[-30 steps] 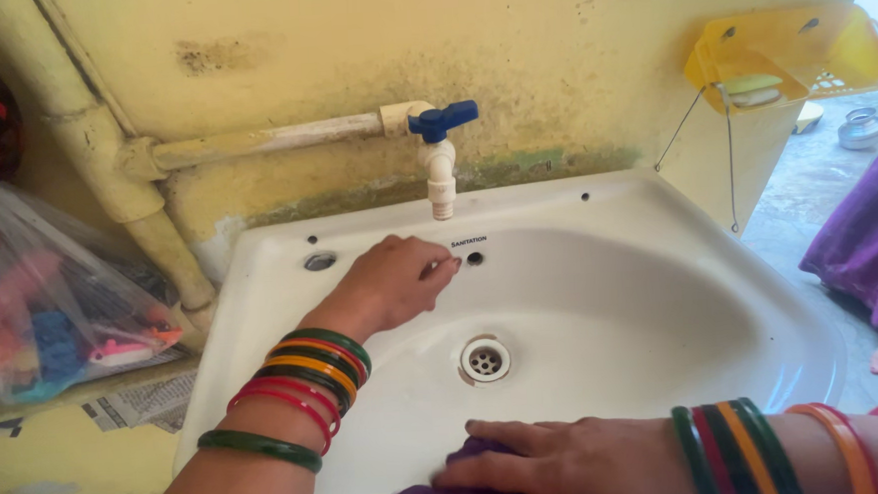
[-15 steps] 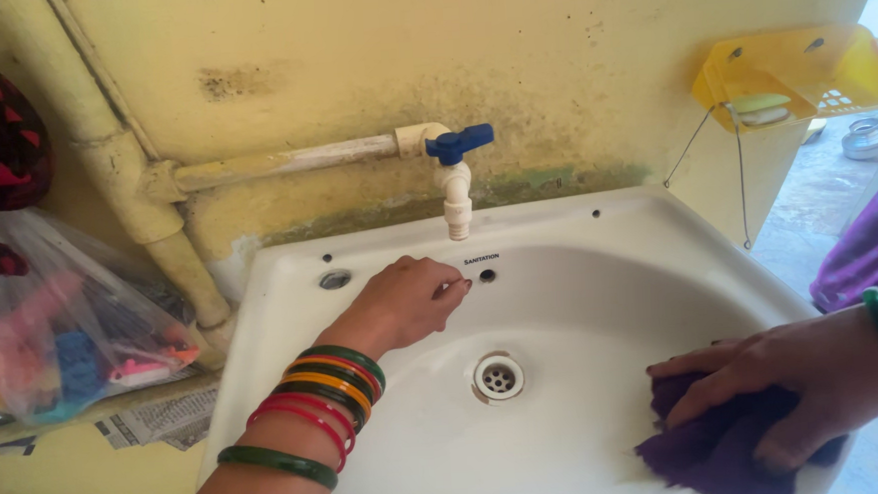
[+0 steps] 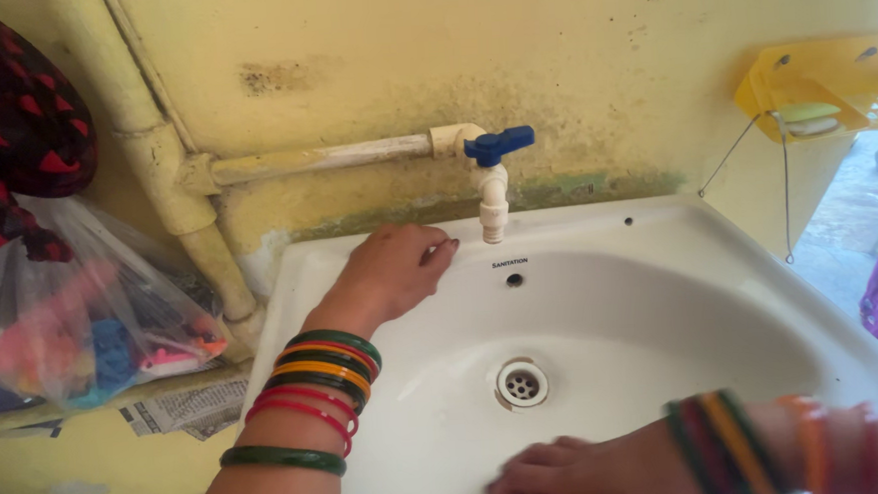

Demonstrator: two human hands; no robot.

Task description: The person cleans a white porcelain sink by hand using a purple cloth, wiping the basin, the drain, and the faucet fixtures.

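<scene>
Hands at a white ceramic basin

Fingers of the right hand lie flat and together, pressing low on the smooth glazed bowl of the white ceramic basin; whether cloth lies beneath, I cannot tell. The left hand, loosely curled, braces on the back ledge beside the white plastic tap with a blue handle. Firm, even, overlapping strokes toward the round steel drain would likely serve best.
</scene>
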